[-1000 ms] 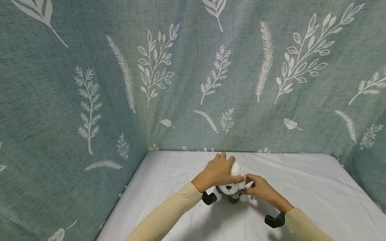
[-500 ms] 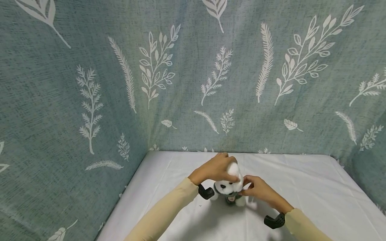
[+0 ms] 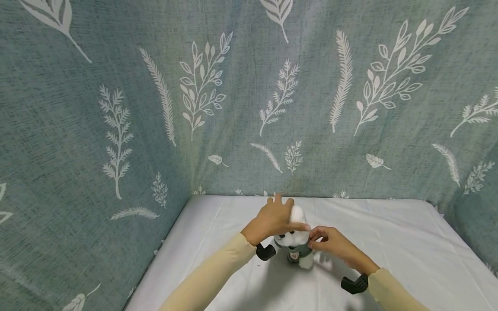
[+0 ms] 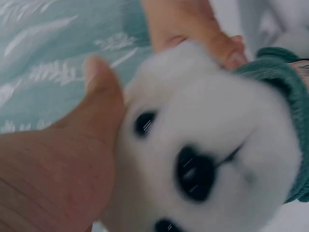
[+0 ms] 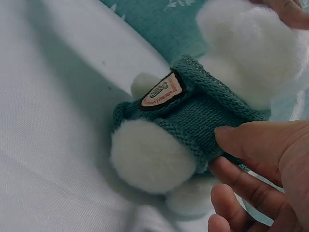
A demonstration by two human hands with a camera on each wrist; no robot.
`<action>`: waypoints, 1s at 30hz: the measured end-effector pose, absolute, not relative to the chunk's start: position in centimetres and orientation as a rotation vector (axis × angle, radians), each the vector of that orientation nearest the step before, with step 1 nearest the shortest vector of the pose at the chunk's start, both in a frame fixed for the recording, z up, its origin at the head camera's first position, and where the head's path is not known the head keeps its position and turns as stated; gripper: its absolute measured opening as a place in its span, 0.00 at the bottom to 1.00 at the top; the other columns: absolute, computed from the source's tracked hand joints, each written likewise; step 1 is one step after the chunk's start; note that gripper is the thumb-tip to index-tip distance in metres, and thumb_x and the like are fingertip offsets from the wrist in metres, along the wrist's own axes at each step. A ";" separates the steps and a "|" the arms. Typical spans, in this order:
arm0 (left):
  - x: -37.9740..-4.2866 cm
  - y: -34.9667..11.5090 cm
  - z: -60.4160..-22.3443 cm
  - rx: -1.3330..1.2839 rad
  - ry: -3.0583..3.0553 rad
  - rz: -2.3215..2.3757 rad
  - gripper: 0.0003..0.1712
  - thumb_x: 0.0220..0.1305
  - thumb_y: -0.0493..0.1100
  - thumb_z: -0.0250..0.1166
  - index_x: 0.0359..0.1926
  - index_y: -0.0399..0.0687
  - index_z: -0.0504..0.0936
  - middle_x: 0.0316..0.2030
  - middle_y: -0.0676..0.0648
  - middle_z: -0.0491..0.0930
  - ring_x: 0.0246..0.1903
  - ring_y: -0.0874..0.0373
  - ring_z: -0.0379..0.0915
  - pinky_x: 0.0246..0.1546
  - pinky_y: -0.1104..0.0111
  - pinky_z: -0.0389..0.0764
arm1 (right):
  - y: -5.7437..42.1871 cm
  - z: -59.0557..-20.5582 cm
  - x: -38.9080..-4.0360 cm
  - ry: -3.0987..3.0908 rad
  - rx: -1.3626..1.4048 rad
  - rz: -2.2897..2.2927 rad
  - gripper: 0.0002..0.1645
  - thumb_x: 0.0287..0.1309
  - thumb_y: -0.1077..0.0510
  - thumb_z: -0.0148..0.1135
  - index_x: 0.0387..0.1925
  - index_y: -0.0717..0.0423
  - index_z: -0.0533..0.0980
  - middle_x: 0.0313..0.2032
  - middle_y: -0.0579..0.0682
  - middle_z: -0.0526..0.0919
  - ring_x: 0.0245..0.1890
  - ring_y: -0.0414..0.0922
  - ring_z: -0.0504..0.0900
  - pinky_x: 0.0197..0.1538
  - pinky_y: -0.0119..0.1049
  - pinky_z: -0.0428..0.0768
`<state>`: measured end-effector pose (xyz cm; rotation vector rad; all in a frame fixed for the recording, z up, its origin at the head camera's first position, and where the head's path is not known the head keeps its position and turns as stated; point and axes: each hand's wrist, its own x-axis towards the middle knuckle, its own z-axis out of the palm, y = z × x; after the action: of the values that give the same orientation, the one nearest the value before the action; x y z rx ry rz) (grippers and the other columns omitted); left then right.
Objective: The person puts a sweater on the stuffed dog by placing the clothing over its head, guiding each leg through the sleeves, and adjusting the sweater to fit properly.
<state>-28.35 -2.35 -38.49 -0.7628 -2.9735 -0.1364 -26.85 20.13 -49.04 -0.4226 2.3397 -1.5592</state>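
Note:
A white plush dog [image 3: 298,238] with black eyes and nose sits on the white sheet, its face turned to the left in the head view. It wears a green knitted sweater [image 5: 198,113] with a pale badge [image 5: 163,92] on the chest. My left hand [image 3: 274,219] rests against its head, thumb stretched across the forehead and fingers spread behind. With thumb and index finger, my right hand [image 3: 331,242] pinches the sweater at the dog's side. Close up in the left wrist view, the black nose [image 4: 195,174] faces the camera.
A white sheet [image 3: 362,242] covers the flat surface. Green-grey curtains with white leaf prints [image 3: 241,108] enclose it at the back and sides. Black wrist devices [image 3: 354,285] sit on both forearms.
The plush dog has turned and shifted a little to the left. My left hand has moved left with it, its fingers now spread. My right hand stays at the dog's side.

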 end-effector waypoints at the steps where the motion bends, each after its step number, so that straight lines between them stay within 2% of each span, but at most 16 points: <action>1: -28.0 -2.1 -38.6 -0.722 -2.964 -0.111 0.54 0.55 0.83 0.61 0.63 0.45 0.76 0.54 0.34 0.74 0.48 0.37 0.77 0.37 0.57 0.84 | 20.2 -49.1 -26.9 2.340 -0.420 -1.560 0.19 0.66 0.50 0.70 0.50 0.58 0.79 0.45 0.52 0.82 0.44 0.53 0.82 0.48 0.50 0.81; 3: -27.5 -1.8 -38.7 -0.682 -2.955 -0.112 0.52 0.54 0.83 0.62 0.59 0.43 0.77 0.49 0.35 0.76 0.41 0.39 0.79 0.32 0.58 0.83 | 20.2 -49.1 -26.9 2.341 -0.414 -1.562 0.19 0.66 0.49 0.70 0.50 0.58 0.80 0.45 0.52 0.82 0.44 0.53 0.82 0.48 0.50 0.81; 7: -27.2 -1.7 -38.6 -0.717 -2.969 -0.169 0.46 0.57 0.76 0.67 0.57 0.41 0.77 0.44 0.36 0.76 0.35 0.41 0.80 0.31 0.59 0.82 | 20.3 -49.0 -26.8 2.329 -0.404 -1.567 0.19 0.66 0.49 0.70 0.50 0.58 0.80 0.44 0.52 0.82 0.44 0.53 0.82 0.49 0.50 0.81; 10: -27.7 -1.8 -38.8 -0.775 -2.992 -0.223 0.43 0.58 0.69 0.69 0.61 0.42 0.75 0.48 0.36 0.76 0.37 0.42 0.79 0.33 0.60 0.81 | 20.4 -48.9 -26.8 2.324 -0.396 -1.562 0.19 0.67 0.49 0.69 0.51 0.58 0.80 0.45 0.53 0.82 0.44 0.53 0.82 0.48 0.50 0.80; 15: -29.0 -2.7 -38.9 -0.910 -3.003 -0.515 0.34 0.54 0.56 0.76 0.58 0.47 0.77 0.46 0.41 0.73 0.36 0.51 0.76 0.30 0.66 0.79 | 20.5 -49.0 -27.0 2.346 -0.388 -1.550 0.17 0.69 0.52 0.68 0.51 0.58 0.80 0.45 0.53 0.82 0.43 0.53 0.82 0.45 0.48 0.80; 19: -30.0 -3.8 -38.6 -1.005 -3.002 -0.828 0.31 0.52 0.48 0.80 0.57 0.54 0.79 0.49 0.43 0.71 0.40 0.56 0.74 0.32 0.66 0.80 | 20.6 -49.0 -27.1 2.352 -0.394 -1.549 0.16 0.70 0.50 0.66 0.50 0.57 0.80 0.44 0.52 0.82 0.42 0.53 0.81 0.43 0.47 0.79; 25: -31.4 -5.4 -38.3 -1.156 -2.969 -1.276 0.30 0.50 0.34 0.78 0.54 0.58 0.81 0.53 0.48 0.76 0.46 0.52 0.77 0.37 0.60 0.83 | 20.5 -48.4 -27.0 2.367 -0.414 -1.573 0.18 0.70 0.47 0.66 0.50 0.56 0.81 0.44 0.52 0.82 0.43 0.55 0.80 0.43 0.49 0.78; 30: -32.2 -6.6 -38.4 -1.176 -3.028 -1.415 0.33 0.48 0.32 0.78 0.53 0.65 0.81 0.55 0.54 0.74 0.48 0.51 0.77 0.39 0.58 0.84 | 20.1 -48.1 -27.1 2.391 -0.391 -1.574 0.19 0.69 0.46 0.67 0.50 0.55 0.81 0.41 0.51 0.82 0.42 0.53 0.80 0.43 0.48 0.78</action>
<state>-32.22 -6.63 -38.38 -1.1755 -3.0278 -1.4148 -27.14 20.09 -48.14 -0.3909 2.3914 -1.5737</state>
